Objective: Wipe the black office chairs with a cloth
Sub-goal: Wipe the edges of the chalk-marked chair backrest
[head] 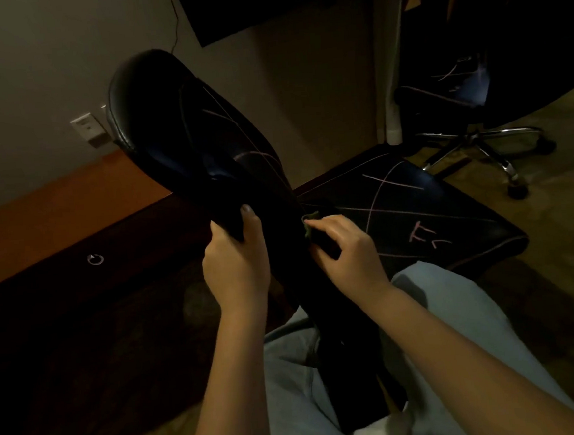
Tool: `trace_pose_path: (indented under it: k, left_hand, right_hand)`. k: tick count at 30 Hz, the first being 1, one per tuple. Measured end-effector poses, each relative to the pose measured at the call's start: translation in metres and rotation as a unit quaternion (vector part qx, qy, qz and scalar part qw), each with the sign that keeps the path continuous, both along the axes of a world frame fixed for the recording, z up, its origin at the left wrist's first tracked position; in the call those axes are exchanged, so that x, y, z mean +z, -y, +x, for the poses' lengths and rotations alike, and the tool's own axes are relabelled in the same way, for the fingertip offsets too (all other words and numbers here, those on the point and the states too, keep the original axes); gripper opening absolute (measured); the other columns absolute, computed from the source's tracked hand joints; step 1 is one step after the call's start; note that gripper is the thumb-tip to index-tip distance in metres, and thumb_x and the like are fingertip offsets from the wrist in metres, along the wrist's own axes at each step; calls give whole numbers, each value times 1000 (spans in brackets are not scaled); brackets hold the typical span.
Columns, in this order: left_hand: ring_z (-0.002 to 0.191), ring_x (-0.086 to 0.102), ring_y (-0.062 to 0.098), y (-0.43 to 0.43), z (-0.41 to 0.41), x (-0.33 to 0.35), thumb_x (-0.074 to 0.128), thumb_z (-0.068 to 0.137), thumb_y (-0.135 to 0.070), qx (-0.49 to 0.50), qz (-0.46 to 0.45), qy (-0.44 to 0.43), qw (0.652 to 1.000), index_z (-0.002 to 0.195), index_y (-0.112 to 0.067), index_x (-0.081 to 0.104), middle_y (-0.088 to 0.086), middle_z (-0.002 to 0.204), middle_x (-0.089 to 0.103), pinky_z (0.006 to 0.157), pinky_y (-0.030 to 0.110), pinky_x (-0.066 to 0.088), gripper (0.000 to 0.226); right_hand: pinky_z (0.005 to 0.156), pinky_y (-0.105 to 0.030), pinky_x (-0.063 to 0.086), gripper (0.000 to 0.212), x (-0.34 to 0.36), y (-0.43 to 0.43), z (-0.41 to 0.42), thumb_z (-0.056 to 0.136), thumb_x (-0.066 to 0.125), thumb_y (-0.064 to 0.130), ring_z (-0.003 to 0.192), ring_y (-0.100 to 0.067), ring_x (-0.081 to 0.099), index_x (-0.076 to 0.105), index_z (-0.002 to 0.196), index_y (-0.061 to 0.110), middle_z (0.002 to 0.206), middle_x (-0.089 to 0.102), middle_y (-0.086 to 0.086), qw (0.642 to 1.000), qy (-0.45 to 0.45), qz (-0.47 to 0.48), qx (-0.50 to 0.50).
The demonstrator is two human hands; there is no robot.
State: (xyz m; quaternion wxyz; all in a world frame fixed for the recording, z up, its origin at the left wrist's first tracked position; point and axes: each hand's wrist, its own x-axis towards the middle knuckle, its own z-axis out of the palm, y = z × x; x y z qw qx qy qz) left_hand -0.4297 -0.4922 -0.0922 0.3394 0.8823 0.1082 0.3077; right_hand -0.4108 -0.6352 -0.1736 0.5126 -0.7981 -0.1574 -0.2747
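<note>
Left grip (235, 259) was curled round the backrest (168, 123) edge; the cloth (309, 224) was pinched by the right grip (344, 247). Wiping was judged underway; strokes across pink marks (392, 182) were needed.

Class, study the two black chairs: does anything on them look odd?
Yes. Pale pink scribbled lines cross the near chair's seat and backrest, and the far chair bears similar marks. Such scrawls look odd on black upholstery.

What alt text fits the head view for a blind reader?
A person's left hand grips the edge of a black office chair's backrest while the right hand holds a small green cloth against it. Pink lines mark the seat; a second chair stands behind.
</note>
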Motion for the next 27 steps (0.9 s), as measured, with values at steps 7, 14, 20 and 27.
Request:
trace_pose_path:
  k: [7, 14, 20, 27]
  left_hand:
    - [67, 55, 14, 0, -1, 0, 30, 94, -62, 5, -6, -1, 1000, 114, -10, 56, -9, 74, 51, 55, 26, 37, 61]
    - [69, 59, 19, 1, 0, 1, 25, 89, -66, -2, -8, 1, 1000, 118, -11, 55, -5, 74, 55, 54, 26, 38, 69]
    - [76, 62, 26, 1, -3, 2, 26, 90, -67, -8, -5, -1, 1000, 118, -9, 56, 3, 82, 60, 59, 30, 41, 70]
    - [82, 60, 29, 1, -3, 3, 23, 87, -67, -7, 3, 1, 1000, 118, -9, 56, 3, 87, 57, 64, 33, 43, 73]
  right_hand:
    - [89, -14, 44, 21, -14, 0, 5, 83, 70, 6, 105, -15, 56, 69, 104, 4, 108, 61, -7, 996, 33, -48, -68]
    - [79, -9, 42, 21, -67, 20, -4, 87, 65, 0, 93, -16, 62, 67, 105, 10, 99, 59, 4, 991, -129, -14, -27]
    - [86, -10, 48, 30, -25, 15, -19, 84, 64, -8, 100, -6, 63, 69, 109, 8, 105, 64, 4, 997, -26, 67, -37]
    - [104, -11, 37, 45, 19, -6, -10, 82, 64, -9, 119, -13, 54, 60, 126, 2, 125, 60, -10, 999, 32, -6, 2]
